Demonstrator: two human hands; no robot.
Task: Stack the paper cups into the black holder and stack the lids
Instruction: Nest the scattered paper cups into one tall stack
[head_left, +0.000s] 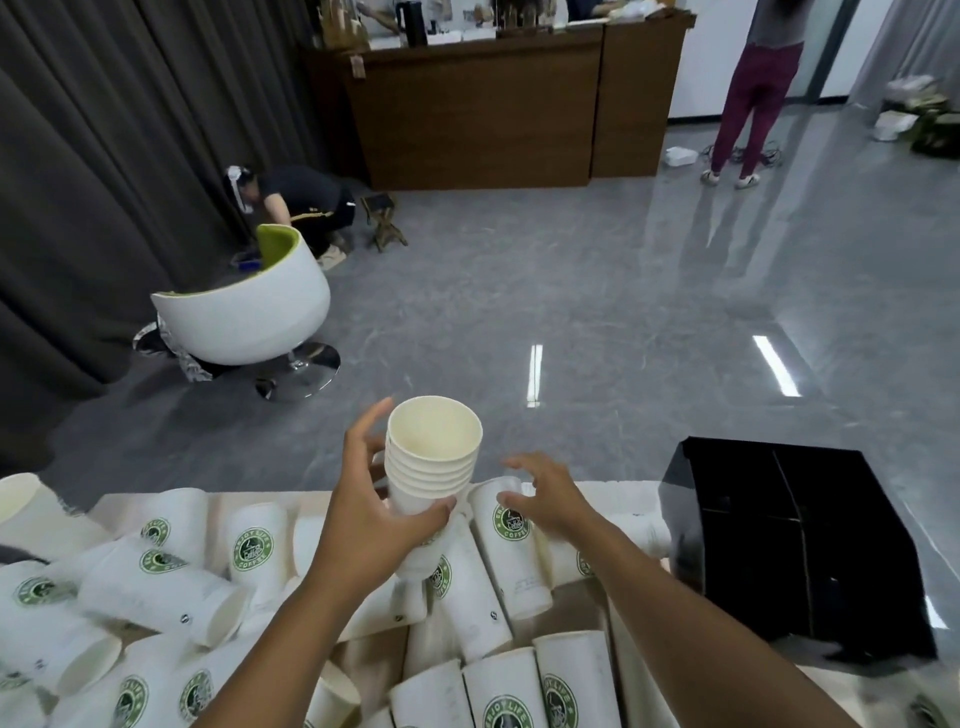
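Left hand (382, 512) grasps a nested stack of paper cups (432, 467), thumb on the near side and fingers round the far side, held upright above the worktop (631, 670) with the open mouth up. Right hand (545, 499) hangs with fingers loosely curled just over the base of a lying cup (511, 545); whether it touches that cup cannot be told, and it grips nothing.

Loose cups (156, 587) lie on their sides across the left and near part of the worktop, several overlapping. The black holder (795, 545) stands at the right, its dark compartments facing up and toward the left. No lids can be made out.

Risks, as judged from this position:
- The stack is held low on its body by one hand only; a tilt could let the upper cups slide apart or the whole stack slip.
- The lying cup rests among neighbours that touch it; lifting it carelessly could set adjacent cups rolling, possibly off the far edge onto the floor (571, 291).
- A cup squeezed hard at the rim may buckle and then not nest cleanly.
- The stack stands between the two hands, so the right arm's path to the holder is open, but the left must cross over lying cups.

Beyond the worktop: a white tub chair (244, 317) far left, a wooden counter (483, 109) at the back, one person (301, 202) crouched and another standing (753, 93), both well apart from the work.
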